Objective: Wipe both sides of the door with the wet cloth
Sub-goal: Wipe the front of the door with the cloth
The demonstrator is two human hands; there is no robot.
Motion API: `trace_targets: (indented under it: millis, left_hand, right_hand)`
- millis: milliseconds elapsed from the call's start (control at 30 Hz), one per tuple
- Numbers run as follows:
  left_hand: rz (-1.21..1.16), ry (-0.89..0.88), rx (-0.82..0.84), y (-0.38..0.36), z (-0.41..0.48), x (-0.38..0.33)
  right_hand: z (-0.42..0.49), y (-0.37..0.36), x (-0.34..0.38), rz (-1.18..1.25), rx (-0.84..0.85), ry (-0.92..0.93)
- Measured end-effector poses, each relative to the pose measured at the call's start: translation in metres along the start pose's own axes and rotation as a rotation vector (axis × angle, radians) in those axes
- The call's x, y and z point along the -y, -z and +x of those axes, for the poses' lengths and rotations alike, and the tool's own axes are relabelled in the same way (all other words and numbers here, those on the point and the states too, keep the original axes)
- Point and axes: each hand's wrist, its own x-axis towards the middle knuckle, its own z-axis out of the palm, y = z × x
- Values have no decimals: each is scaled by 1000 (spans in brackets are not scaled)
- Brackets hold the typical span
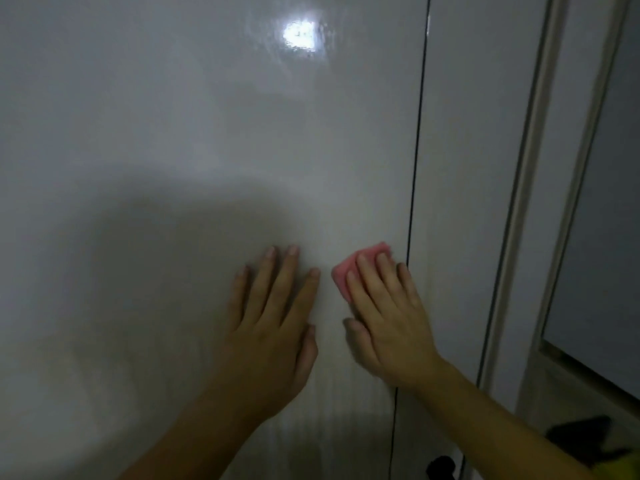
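Note:
A glossy white door (207, 150) fills most of the view, with a light reflected near its top. My right hand (388, 313) lies flat on a folded pink cloth (346, 271) and presses it against the door, close to the door's right edge. Only the cloth's upper left part shows past my fingers. My left hand (273, 323) rests flat on the door just left of the cloth, fingers spread, holding nothing.
A thin dark gap (417, 150) runs down between the door and the white frame (464, 168). A dark door handle (440, 467) shows at the bottom. Further right are frame mouldings (530, 188) and a grey panel (602, 237).

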Motion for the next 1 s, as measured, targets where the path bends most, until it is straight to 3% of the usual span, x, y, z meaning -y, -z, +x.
trace_targets:
  millis: [33,133,200,367,633,867,1000]
  left_hand:
    - [6,0,5,-3,0,-3]
    - [19,3,13,-9,-1,-12]
    - [20,-3,19,-12,0,-19]
    - [7,30,13,-22,-1,-34]
    - [0,90,-30,-34,1,-46]
    - [-85,123,-18,-32,-32,-49]
    - [-48,168,50,-43,-79,-50]
  right_hand:
    - [4,4,-16,-16,-20,-20]
    - [40,25,-63,63,-188,-404]
    - [47,29,-70,94,-244,-532]
    - [-34,5,-38,87,-95,-415]
    - [46,34,-83,71,-217,-632]
    - [-97,-12,-12,142,-91,-808]
    - [-55,-10,-20,205,-195,-859]
